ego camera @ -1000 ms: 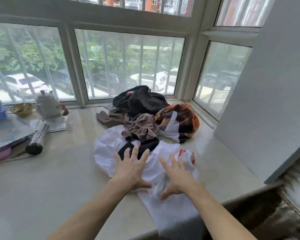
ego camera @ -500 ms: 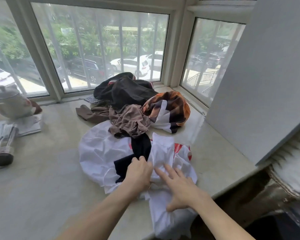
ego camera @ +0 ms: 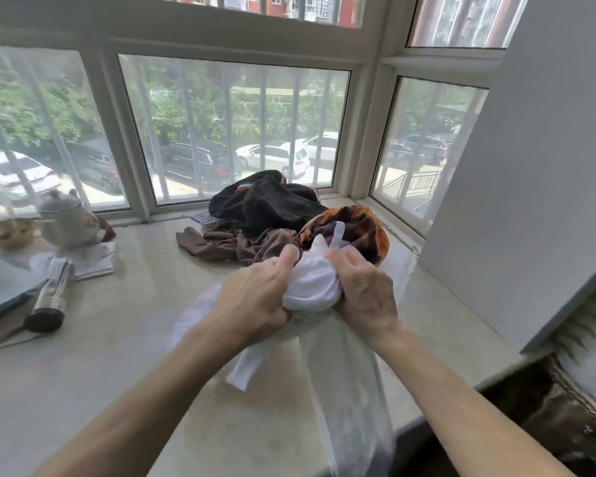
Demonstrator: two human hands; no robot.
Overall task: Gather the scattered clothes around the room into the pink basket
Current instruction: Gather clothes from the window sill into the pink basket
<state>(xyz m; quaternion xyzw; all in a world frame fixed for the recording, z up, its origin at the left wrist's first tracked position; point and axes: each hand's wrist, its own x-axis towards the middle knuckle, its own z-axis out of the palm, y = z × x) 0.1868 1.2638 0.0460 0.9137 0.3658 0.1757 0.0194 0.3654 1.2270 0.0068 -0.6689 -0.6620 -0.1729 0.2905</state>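
A white garment [ego camera: 312,282] is bunched up between my two hands above the stone window ledge [ego camera: 124,339]. My left hand [ego camera: 255,297] grips its left side and my right hand [ego camera: 365,290] grips its right side. Loose white cloth hangs down from the bunch over the ledge's front edge. Behind it lie a brown garment [ego camera: 234,244], a black garment [ego camera: 265,204] and an orange and black patterned garment [ego camera: 358,225]. The pink basket is not in view.
On the left of the ledge stand a white teapot [ego camera: 64,218], a small bowl [ego camera: 9,232], papers [ego camera: 93,259] and a dark rolled item [ego camera: 50,294]. A grey wall [ego camera: 530,201] closes the right side. Window panes run along the back.
My hands went from lying flat on the spread white garment to gathering it into a tight bunch and lifting it. The camera has tipped upward toward the window.
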